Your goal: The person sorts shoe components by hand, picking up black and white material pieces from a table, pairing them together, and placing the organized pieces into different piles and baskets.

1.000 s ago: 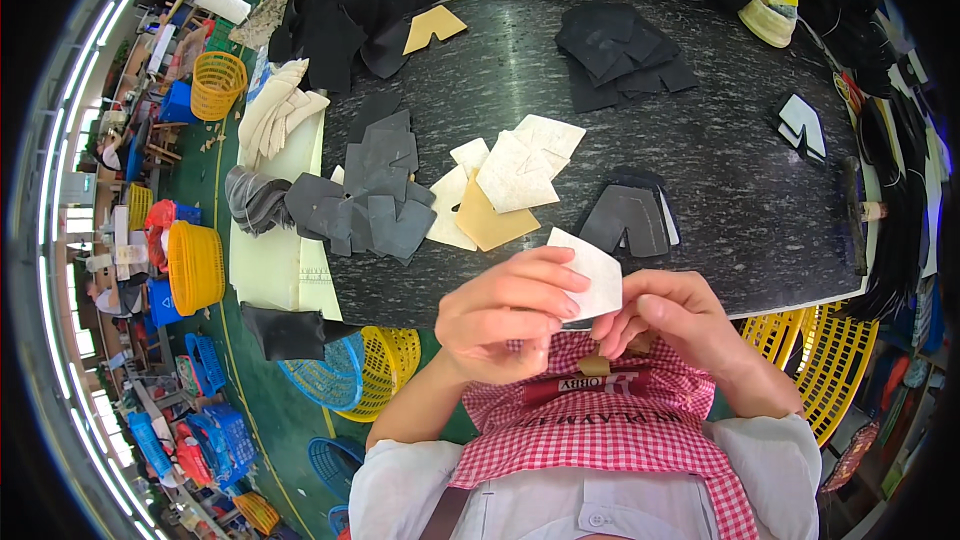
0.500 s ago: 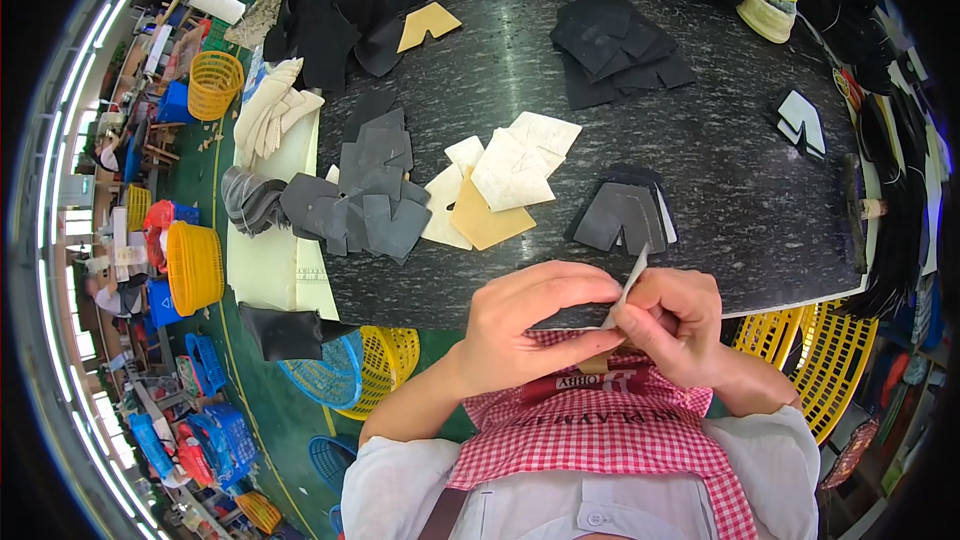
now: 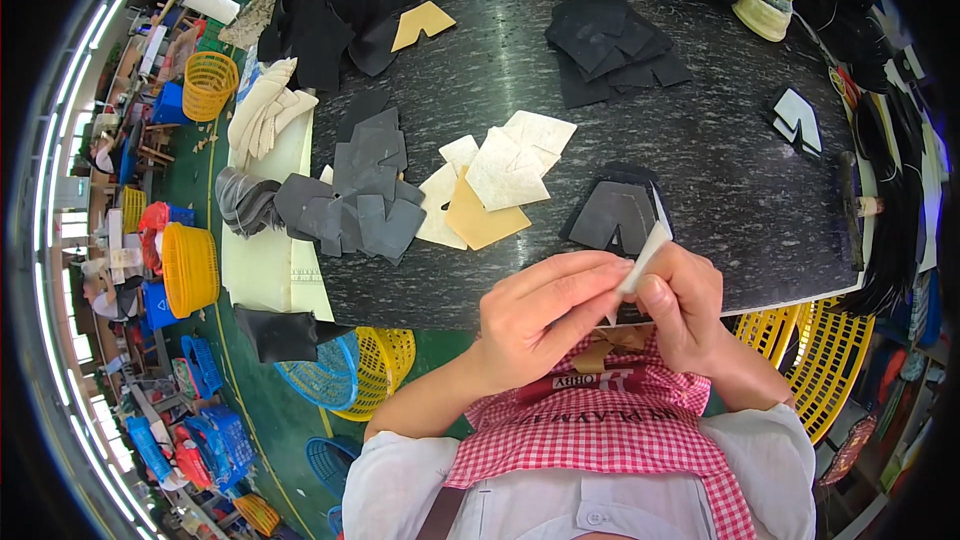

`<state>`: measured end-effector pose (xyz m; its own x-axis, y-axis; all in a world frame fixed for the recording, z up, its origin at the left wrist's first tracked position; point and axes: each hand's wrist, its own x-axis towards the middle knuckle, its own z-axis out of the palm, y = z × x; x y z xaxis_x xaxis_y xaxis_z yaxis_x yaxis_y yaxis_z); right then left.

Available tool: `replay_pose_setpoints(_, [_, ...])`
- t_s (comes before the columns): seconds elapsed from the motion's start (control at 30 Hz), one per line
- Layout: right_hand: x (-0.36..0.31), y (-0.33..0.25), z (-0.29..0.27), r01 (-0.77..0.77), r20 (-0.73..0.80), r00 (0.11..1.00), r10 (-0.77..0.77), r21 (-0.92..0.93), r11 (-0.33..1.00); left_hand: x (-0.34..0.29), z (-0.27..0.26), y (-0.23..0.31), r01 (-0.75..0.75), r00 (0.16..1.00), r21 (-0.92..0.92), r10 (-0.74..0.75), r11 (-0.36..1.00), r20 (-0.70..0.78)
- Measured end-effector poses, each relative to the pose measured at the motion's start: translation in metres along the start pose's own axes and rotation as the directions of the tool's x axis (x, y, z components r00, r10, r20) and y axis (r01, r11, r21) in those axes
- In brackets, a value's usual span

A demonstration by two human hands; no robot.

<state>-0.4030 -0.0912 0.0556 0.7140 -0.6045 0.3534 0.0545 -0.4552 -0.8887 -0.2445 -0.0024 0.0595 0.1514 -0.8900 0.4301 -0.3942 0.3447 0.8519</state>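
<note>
At the near edge of the dark table (image 3: pixel 750 210), the left hand (image 3: pixel 550 318) and right hand (image 3: pixel 684 308) pinch a white cut piece (image 3: pixel 646 256) edge-on, apparently flexing or separating it, the next move likely needing steady pressure.

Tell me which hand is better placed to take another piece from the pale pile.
Probably the left hand: it is nearer the pale pile. The right hand sits farther off, pinching the white piece; the left also touches it, so would need to let go.
</note>
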Motion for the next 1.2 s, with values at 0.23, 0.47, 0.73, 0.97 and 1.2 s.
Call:
replay_pose_setpoints(0.23, [0.006,-0.007,0.006,-0.014,0.037,0.999,0.017,-0.097,0.995,-0.004,-0.001,-0.004,0.142,0.989,-0.084,-0.146,0.986,-0.037])
replay_pose_setpoints(0.47, [0.011,-0.003,0.015,0.118,-0.032,0.991,-0.131,-0.267,0.956,-0.005,0.001,-0.006,-0.062,0.996,0.134,0.069,0.989,-0.05])
replay_pose_setpoints(0.73, [0.018,0.007,0.018,0.24,-0.048,0.955,-0.292,-0.454,0.858,-0.006,0.003,-0.015,0.109,0.99,-0.159,-0.122,0.981,-0.07])
replay_pose_setpoints(0.97, [0.014,0.004,-0.002,0.1,-0.177,0.973,-0.149,-0.26,0.96,-0.01,0.0,-0.017,0.335,0.887,-0.491,-0.445,0.805,-0.124])
replay_pose_setpoints(1.2, [-0.012,-0.023,-0.013,0.042,0.5,0.862,0.088,-0.243,0.969,-0.005,-0.002,-0.017,0.3,0.9,-0.363,-0.388,0.882,-0.198])
